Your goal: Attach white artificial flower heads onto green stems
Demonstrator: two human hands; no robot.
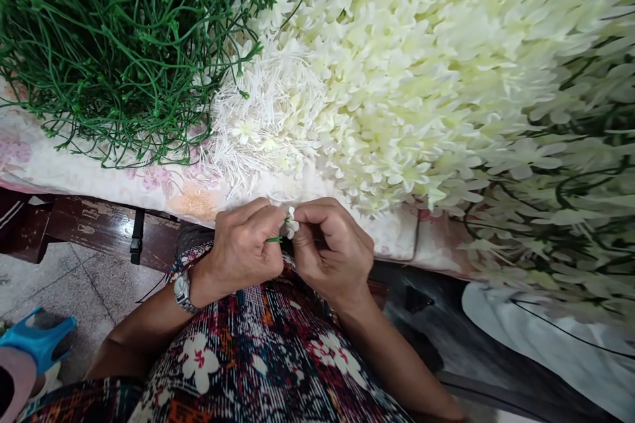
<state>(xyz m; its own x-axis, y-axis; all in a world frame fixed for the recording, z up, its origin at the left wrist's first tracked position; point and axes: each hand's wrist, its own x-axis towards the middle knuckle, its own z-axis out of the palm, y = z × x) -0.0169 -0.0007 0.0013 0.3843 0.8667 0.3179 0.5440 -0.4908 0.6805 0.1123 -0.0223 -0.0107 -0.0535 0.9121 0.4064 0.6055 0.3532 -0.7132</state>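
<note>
Close together at the table's front edge, my left hand (248,241) and my right hand (333,248) meet fingertip to fingertip. The left fingers are closed around a green plastic stem (274,239), most of it hidden inside the fist. Between thumb and forefinger, my right hand pinches a small white artificial flower (292,223) at the stem's tip. Beyond the hands lies a heap of thin white filaments (268,106). To its right spreads a large pile of pale yellow-white artificial petals (397,79). A thick heap of bare green stems (124,46) fills the far left.
A flower-patterned cloth (149,178) covers the table. Finished-looking white blossoms on dark stems (530,158) hang over the right edge. Below left are a dark wooden bench (109,228) with a black strap and a blue plastic stool (42,340). White fabric (536,337) lies at lower right.
</note>
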